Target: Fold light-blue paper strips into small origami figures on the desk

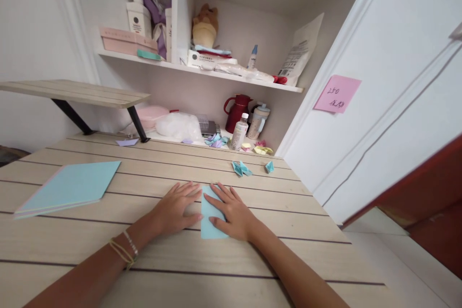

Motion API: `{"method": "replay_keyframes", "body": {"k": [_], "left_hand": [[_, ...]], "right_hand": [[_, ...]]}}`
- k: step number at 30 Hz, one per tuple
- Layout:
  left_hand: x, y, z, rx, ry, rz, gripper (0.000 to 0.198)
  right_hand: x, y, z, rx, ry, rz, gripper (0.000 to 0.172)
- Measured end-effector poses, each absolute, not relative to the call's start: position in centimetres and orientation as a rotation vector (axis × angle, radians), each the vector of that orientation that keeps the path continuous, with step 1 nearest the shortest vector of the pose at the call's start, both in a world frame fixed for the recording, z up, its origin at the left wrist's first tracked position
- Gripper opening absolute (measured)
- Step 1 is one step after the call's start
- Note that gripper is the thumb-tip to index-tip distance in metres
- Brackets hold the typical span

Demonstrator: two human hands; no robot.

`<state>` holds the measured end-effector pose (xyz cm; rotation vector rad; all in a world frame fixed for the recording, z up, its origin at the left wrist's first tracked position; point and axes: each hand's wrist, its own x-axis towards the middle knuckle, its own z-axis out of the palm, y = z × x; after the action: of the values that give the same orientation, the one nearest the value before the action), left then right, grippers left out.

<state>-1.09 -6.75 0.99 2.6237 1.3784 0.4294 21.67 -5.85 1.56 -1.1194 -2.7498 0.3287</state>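
A light blue sheet of paper (211,228), narrow and apparently folded, lies flat on the wooden table (169,274). My right hand (231,214) rests on it with the fingers spread, covering much of its right side. Along the paper's left edge, my left hand (178,209) lies on the table, fingers apart, the thumb and fingertips close to or touching that edge. Beyond the hands sit small blue folded paper pieces (241,169) and another blue folded piece (269,167).
A stack of coloured paper (72,185) lies at the left, blue on top. Behind it a raised wooden shelf (75,92) stands on black legs. At the back are a plastic bottle (239,132), a red jug (238,111), a cup (258,121) and paper scraps (217,141).
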Motion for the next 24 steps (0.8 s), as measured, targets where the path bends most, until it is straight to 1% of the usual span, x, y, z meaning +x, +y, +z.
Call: {"method": "replay_keyframes", "body": {"k": [24], "left_hand": [[-0.93, -6.70, 1.21, 2.610, 1.364, 0.455, 0.061]], "right_hand": [[21.44, -5.93, 1.25, -1.150, -2.729, 0.298, 0.059]]}}
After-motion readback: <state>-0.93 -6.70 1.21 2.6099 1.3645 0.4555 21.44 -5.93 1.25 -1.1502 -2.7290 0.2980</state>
